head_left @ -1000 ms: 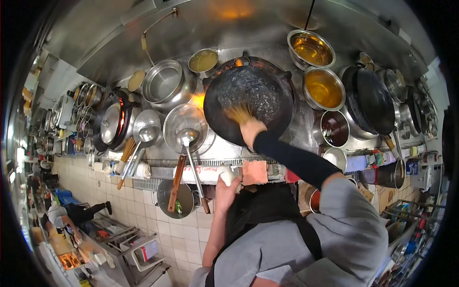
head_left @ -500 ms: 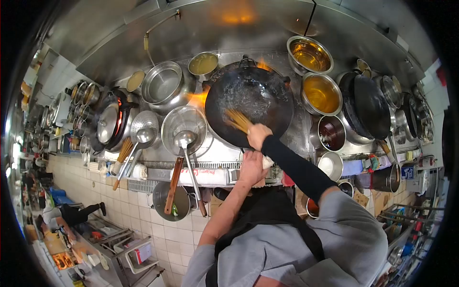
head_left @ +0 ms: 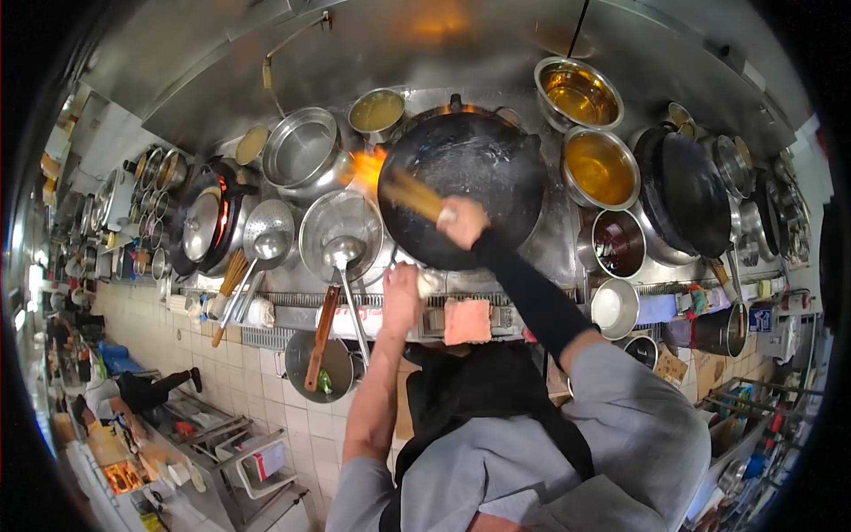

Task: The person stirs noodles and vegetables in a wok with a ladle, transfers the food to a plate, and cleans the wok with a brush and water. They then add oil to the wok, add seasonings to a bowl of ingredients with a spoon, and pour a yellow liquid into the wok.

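Note:
The large black wok (head_left: 479,168) sits on a burner, and flames rise at its left edge. My right hand (head_left: 464,222), above the wok's lower rim, is closed round a bamboo brush (head_left: 412,195), whose bristles are blurred over the wok's left side. Below and left of the wok, my left hand (head_left: 402,288) is closed beside a pale cloth (head_left: 429,282); whether its fingers grip the cloth cannot be made out. A ladle (head_left: 344,252) rests in a round strainer (head_left: 319,226) to the left of my left hand.
Metal bowls of amber liquid (head_left: 601,168) and a pot of dark red sauce (head_left: 618,243) stand right of the wok. A folded pink cloth (head_left: 467,321) lies on the front rail. Another wok (head_left: 696,191) stands at the right. A person (head_left: 115,399) is at the lower left.
My left hand has moved left, away from the wok's near edge, uncovering the pink cloth. My right hand and the brush have shifted slightly up and left. The bubbling water in the wok looks much reduced.

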